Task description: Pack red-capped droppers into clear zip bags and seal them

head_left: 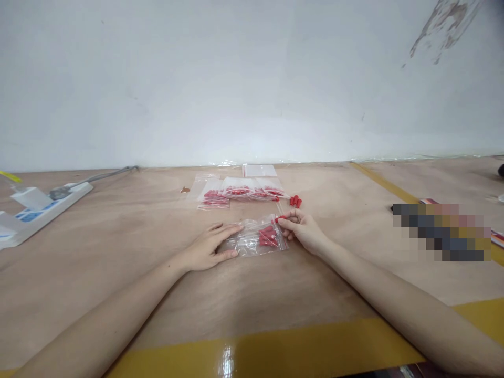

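Observation:
A small clear zip bag point(258, 238) with several red caps inside lies on the wooden table point(118, 247). My left hand point(210, 247) rests flat on the bag's left end, fingers stretched out. My right hand point(301, 228) is at the bag's right end, its fingers pinched on a single red cap point(281, 218) at the bag's mouth. A few loose red caps point(295, 200) lie just beyond my right hand.
A row of filled clear bags with red caps point(240, 191) lies further back, with an empty bag point(259, 170) behind it. A white power strip point(43, 210) sits at the far left. Yellow tape point(275, 352) edges the table. A white wall stands behind.

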Tool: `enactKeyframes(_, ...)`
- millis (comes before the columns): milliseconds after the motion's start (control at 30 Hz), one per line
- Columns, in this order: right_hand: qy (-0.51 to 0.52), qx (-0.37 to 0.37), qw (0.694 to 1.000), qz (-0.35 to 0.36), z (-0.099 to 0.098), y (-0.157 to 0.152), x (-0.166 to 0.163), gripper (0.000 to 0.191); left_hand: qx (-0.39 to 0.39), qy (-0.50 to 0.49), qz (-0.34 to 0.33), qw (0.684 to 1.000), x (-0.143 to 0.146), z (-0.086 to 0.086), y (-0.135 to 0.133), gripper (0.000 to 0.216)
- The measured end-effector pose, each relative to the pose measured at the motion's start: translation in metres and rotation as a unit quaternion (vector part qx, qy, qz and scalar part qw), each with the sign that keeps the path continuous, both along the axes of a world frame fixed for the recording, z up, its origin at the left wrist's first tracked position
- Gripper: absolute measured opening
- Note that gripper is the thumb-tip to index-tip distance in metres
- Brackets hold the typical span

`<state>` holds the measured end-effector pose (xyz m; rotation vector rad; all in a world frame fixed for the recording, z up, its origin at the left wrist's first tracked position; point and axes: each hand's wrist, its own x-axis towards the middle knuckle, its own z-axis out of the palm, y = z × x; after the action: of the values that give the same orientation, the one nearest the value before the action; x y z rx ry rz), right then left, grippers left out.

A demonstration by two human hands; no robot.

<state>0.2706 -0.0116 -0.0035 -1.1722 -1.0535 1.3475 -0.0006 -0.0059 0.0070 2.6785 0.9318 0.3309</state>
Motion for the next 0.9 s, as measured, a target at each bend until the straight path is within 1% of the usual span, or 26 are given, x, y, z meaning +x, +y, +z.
enactKeyframes(67, -0.035, -0.007, 0.999, 0.033, 0.001, 0.001, 0.001, 0.034, 0.0, -0.001, -0.002, 1.0, 0.0, 0.001, 0.0, 0.058)
enactKeyframes(133, -0.046, -0.011, 0.997, 0.061, 0.002, 0.004, 0.002, 0.036, -0.003, -0.001, -0.002, 1.0, 0.001, 0.001, 0.0, 0.057)
enactKeyframes(233, -0.065, -0.025, 0.993, 0.093, 0.003, 0.011, 0.001, 0.029, -0.007, -0.003, -0.002, 1.0, 0.001, 0.002, 0.0, 0.056)
enactKeyframes(300, -0.079, -0.036, 0.991, 0.098, 0.004, 0.015, -0.001, 0.021, -0.005, -0.006, -0.003, 1.0, 0.001, 0.003, 0.0, 0.056)
enactKeyframes(400, -0.098, -0.045, 0.992, 0.072, 0.005, 0.017, -0.006, 0.014, 0.0, -0.01, -0.003, 1.0, 0.001, 0.002, 0.0, 0.056)
enactKeyframes(533, -0.133, -0.049, 0.99, -0.002, 0.004, 0.019, -0.014, 0.015, 0.004, -0.035, -0.001, 0.999, -0.001, -0.001, 0.0, 0.055)
enactKeyframes(567, -0.145, -0.042, 0.988, -0.014, 0.002, 0.02, -0.015, 0.016, 0.005, -0.043, 0.0, 0.999, -0.001, -0.001, 0.0, 0.054)
enactKeyframes(600, -0.159, -0.031, 0.987, -0.012, 0.001, 0.02, -0.016, 0.015, 0.005, -0.05, 0.001, 0.999, -0.001, -0.001, 0.0, 0.054)
enactKeyframes(700, -0.206, 0.015, 0.977, 0.048, -0.004, 0.019, -0.013, 0.01, 0.005, -0.062, -0.003, 0.998, -0.002, -0.002, 0.0, 0.051)
enactKeyframes(767, -0.243, 0.054, 0.967, 0.058, -0.006, 0.016, -0.007, 0.011, 0.002, -0.065, -0.007, 0.998, -0.002, -0.003, 0.0, 0.05)
enactKeyframes(833, -0.289, 0.088, 0.953, 0.037, -0.005, 0.012, -0.001, 0.018, -0.001, -0.06, -0.009, 0.998, -0.003, -0.004, 0.0, 0.048)
enactKeyframes(900, -0.332, 0.095, 0.937, 0.052, -0.002, 0.008, 0.003, 0.03, 0.0, -0.047, -0.009, 0.999, -0.003, -0.004, 0.0, 0.042)
